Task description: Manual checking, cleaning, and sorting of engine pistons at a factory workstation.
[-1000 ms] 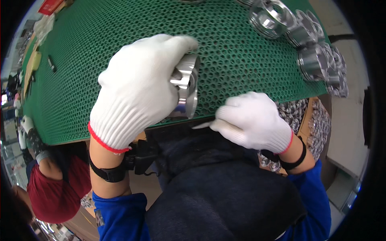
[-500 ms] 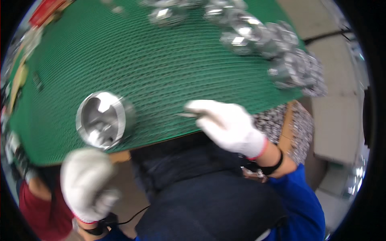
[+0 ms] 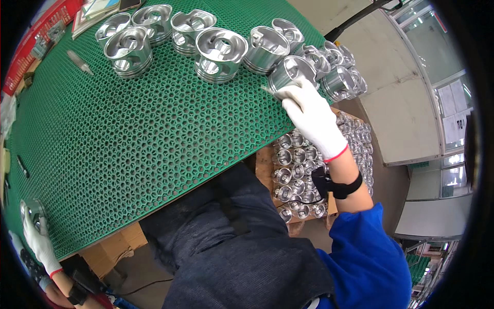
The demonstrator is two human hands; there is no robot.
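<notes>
At the table's far left edge, my white-gloved left hand [image 3: 37, 239] has its fingers wrapped over a silver metal piston [image 3: 34, 208]. Across the table, my gloved right hand [image 3: 311, 113] reaches to the right-hand edge. A slim, pointed tool [image 3: 266, 90] sticks out from its fingers; most of it is hidden by the glove. The same fingers touch the near side of another piston [image 3: 292, 71], which stands upright in the group; whether they grip it is hard to tell.
Several pistons [image 3: 220, 51] stand along the back of the green honeycomb mat [image 3: 154, 139]. Below its right edge, a carton [image 3: 298, 170] holds rows of pistons. A white pen-like object [image 3: 80, 62] lies at the back left. A co-worker's sleeve [image 3: 31, 262] shows at lower left.
My right hand has moved away and right, from the near edge to the standing pistons. My left hand has gone left onto the piston, which now sits at the far left edge.
</notes>
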